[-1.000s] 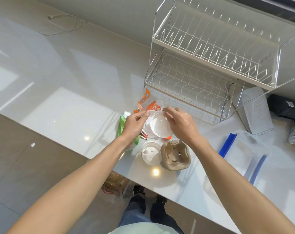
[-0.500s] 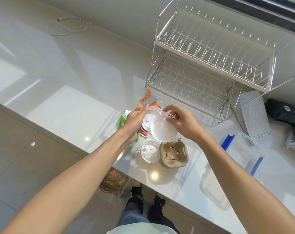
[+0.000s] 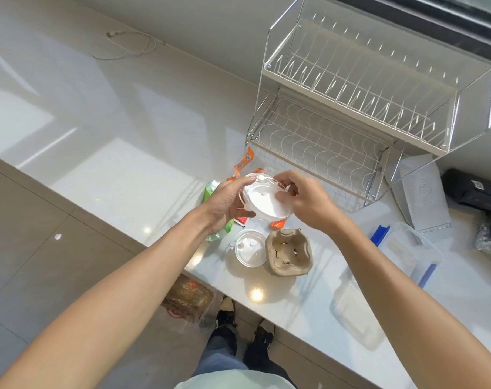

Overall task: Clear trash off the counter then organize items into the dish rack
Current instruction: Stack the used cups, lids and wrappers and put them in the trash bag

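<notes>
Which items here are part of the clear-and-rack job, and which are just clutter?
Job:
- clear plastic lids, in both hands' grip
- white round plastic lid
- crumpled brown pulp cup carrier
- orange and green wrappers
- white wire dish rack

Lying about:
- white cable
- black pouch

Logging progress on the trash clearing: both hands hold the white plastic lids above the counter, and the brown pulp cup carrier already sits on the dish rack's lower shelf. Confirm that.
One detail is wrong. The head view shows the brown pulp cup carrier lying on the counter near its front edge, not in the dish rack, whose lower shelf holds nothing. The rest stands: the left hand and right hand hold the white plastic lids above the counter.
</notes>
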